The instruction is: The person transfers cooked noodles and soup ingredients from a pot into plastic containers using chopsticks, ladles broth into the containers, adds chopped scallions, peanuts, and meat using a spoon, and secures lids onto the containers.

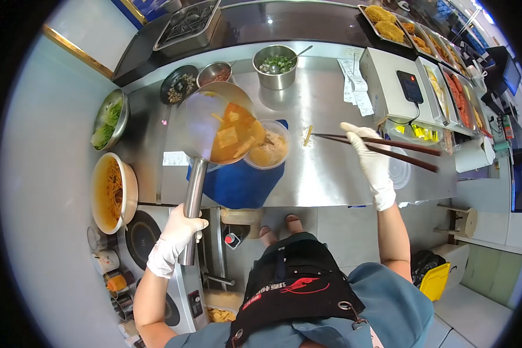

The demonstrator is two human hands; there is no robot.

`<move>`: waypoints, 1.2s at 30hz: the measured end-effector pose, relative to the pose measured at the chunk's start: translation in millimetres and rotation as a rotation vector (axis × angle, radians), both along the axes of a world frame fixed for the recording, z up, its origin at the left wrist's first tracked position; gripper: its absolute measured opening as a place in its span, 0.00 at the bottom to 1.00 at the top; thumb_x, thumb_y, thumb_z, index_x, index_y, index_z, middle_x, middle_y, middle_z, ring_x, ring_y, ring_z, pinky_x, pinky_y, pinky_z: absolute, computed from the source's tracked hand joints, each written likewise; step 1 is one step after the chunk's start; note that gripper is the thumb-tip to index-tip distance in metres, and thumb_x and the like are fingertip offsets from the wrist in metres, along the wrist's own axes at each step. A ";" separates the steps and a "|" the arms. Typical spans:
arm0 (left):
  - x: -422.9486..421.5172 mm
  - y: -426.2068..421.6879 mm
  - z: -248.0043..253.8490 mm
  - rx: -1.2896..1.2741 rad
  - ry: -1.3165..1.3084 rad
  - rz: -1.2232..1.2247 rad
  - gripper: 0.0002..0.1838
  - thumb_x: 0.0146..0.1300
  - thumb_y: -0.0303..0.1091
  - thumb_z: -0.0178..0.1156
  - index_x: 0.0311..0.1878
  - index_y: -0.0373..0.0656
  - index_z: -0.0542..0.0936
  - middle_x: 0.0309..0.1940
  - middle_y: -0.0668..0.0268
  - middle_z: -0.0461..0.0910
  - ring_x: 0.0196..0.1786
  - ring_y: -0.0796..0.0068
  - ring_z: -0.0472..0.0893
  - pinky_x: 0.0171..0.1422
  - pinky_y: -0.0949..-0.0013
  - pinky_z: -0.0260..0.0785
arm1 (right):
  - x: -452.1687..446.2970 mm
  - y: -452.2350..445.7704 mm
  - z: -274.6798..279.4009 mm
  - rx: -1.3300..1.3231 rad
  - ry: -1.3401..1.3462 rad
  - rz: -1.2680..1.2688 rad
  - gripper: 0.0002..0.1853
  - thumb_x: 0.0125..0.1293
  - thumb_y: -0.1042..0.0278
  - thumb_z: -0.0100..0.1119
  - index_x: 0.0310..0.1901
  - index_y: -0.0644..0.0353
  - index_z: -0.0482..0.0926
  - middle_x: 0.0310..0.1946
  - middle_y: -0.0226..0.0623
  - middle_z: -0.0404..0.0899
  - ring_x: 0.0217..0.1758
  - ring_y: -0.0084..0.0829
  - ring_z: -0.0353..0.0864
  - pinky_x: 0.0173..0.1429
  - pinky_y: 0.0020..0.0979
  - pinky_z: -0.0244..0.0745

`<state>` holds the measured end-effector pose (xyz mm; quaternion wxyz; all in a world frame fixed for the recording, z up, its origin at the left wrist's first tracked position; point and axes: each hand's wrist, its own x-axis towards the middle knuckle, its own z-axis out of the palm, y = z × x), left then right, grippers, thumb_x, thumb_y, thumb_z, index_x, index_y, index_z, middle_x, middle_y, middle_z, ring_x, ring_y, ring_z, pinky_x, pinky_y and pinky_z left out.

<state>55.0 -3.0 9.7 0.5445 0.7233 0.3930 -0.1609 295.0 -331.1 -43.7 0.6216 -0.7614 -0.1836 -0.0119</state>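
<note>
My gloved left hand [181,232] is wrapped round the long metal handle of a saucepan [192,119]. The pan tilts to the right and holds orange-red soup with pale flat pieces in it. Its rim is right over the edge of a round plastic bowl [271,155], partly filled with pale food, on a blue cloth [243,185]. Away from the bowl, my gloved right hand [370,165] grips a pair of long dark chopsticks [397,146]. Their tips point left, close to a small yellow strip [307,136] on the steel counter [313,180].
At the back stands a steel pot of chopped greens [276,62], with a bowl of reddish bits [214,73] nearby. Left are a bowl of leafy greens [107,124] and a basin of noodles [113,191]. Receipts [355,87] and food trays [438,43] lie right.
</note>
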 end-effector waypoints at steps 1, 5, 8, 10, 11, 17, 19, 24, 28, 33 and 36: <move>1.0 0.1 -0.2 -0.004 -0.006 -0.001 0.13 0.52 0.23 0.64 0.39 0.35 0.72 0.25 0.66 0.74 0.19 0.77 0.74 0.24 0.73 0.68 | 2.0 5.3 -15.4 0.131 0.041 0.016 0.08 0.64 0.76 0.62 0.44 0.62 0.85 0.37 0.34 0.83 0.39 0.24 0.79 0.47 0.25 0.74; 0.5 0.9 -1.4 0.000 -0.008 0.002 0.13 0.52 0.22 0.65 0.37 0.34 0.70 0.23 0.65 0.73 0.19 0.76 0.74 0.22 0.71 0.69 | 5.2 11.5 -36.4 -0.145 -0.161 0.041 0.10 0.63 0.76 0.63 0.46 0.62 0.84 0.38 0.34 0.81 0.40 0.25 0.78 0.48 0.25 0.72; -0.3 2.3 -1.8 -0.004 -0.014 0.009 0.14 0.52 0.23 0.65 0.39 0.34 0.70 0.24 0.65 0.74 0.19 0.76 0.75 0.23 0.72 0.68 | 0.7 15.6 -14.7 -0.202 -0.213 0.026 0.10 0.63 0.76 0.63 0.46 0.62 0.85 0.37 0.33 0.82 0.41 0.25 0.78 0.49 0.25 0.72; -2.9 5.1 -9.5 0.006 0.007 -0.001 0.16 0.52 0.24 0.65 0.41 0.33 0.69 0.24 0.64 0.74 0.19 0.76 0.75 0.23 0.72 0.68 | -2.5 22.1 10.2 -0.045 -0.158 -0.025 0.10 0.63 0.76 0.62 0.46 0.61 0.85 0.38 0.34 0.83 0.42 0.24 0.78 0.50 0.24 0.72; -3.6 4.5 -9.5 0.010 0.010 0.015 0.16 0.52 0.24 0.65 0.41 0.33 0.69 0.24 0.64 0.74 0.19 0.76 0.75 0.23 0.72 0.68 | -6.9 23.8 25.6 0.044 -0.144 -0.015 0.11 0.65 0.73 0.61 0.47 0.63 0.84 0.40 0.35 0.84 0.42 0.26 0.79 0.51 0.26 0.72; 0.5 4.8 -5.5 -0.001 0.024 -0.011 0.18 0.53 0.24 0.65 0.45 0.32 0.69 0.24 0.64 0.74 0.19 0.76 0.75 0.23 0.72 0.68 | -19.1 67.1 53.3 0.191 -0.166 0.314 0.15 0.63 0.80 0.58 0.52 0.63 0.82 0.46 0.40 0.83 0.48 0.29 0.79 0.56 0.28 0.72; 0.7 5.0 -4.0 0.022 0.038 -0.008 0.19 0.53 0.24 0.65 0.46 0.31 0.69 0.23 0.64 0.74 0.19 0.76 0.75 0.23 0.72 0.68 | -15.0 93.1 52.5 0.203 -0.112 0.387 0.16 0.63 0.79 0.58 0.53 0.60 0.82 0.46 0.40 0.82 0.49 0.28 0.79 0.55 0.26 0.73; 3.4 2.8 0.3 0.013 0.035 -0.005 0.16 0.53 0.23 0.65 0.42 0.33 0.70 0.23 0.65 0.73 0.19 0.76 0.75 0.23 0.71 0.68 | 3.3 146.1 12.9 0.364 -0.119 0.388 0.16 0.63 0.79 0.59 0.52 0.59 0.82 0.44 0.40 0.82 0.47 0.27 0.80 0.53 0.25 0.74; 2.7 5.0 -2.9 -0.008 0.027 0.005 0.15 0.52 0.23 0.66 0.39 0.34 0.70 0.23 0.66 0.73 0.20 0.76 0.74 0.24 0.71 0.68 | -0.8 131.0 -7.4 0.284 -0.188 0.368 0.13 0.63 0.77 0.60 0.49 0.60 0.83 0.40 0.38 0.82 0.43 0.28 0.80 0.52 0.26 0.74; 0.3 3.9 -9.1 0.010 0.024 0.017 0.15 0.52 0.23 0.66 0.39 0.35 0.70 0.23 0.66 0.73 0.20 0.77 0.74 0.23 0.71 0.68 | 3.5 114.3 -9.8 0.305 -0.194 0.358 0.11 0.63 0.77 0.61 0.47 0.61 0.84 0.40 0.39 0.83 0.41 0.29 0.80 0.50 0.26 0.74; 3.0 -3.0 -6.0 0.049 0.027 0.008 0.15 0.52 0.22 0.66 0.39 0.35 0.70 0.22 0.66 0.73 0.19 0.78 0.74 0.23 0.72 0.68 | 10.5 114.1 -20.2 0.337 -0.150 0.391 0.11 0.63 0.77 0.60 0.46 0.62 0.84 0.39 0.37 0.83 0.42 0.27 0.79 0.50 0.27 0.74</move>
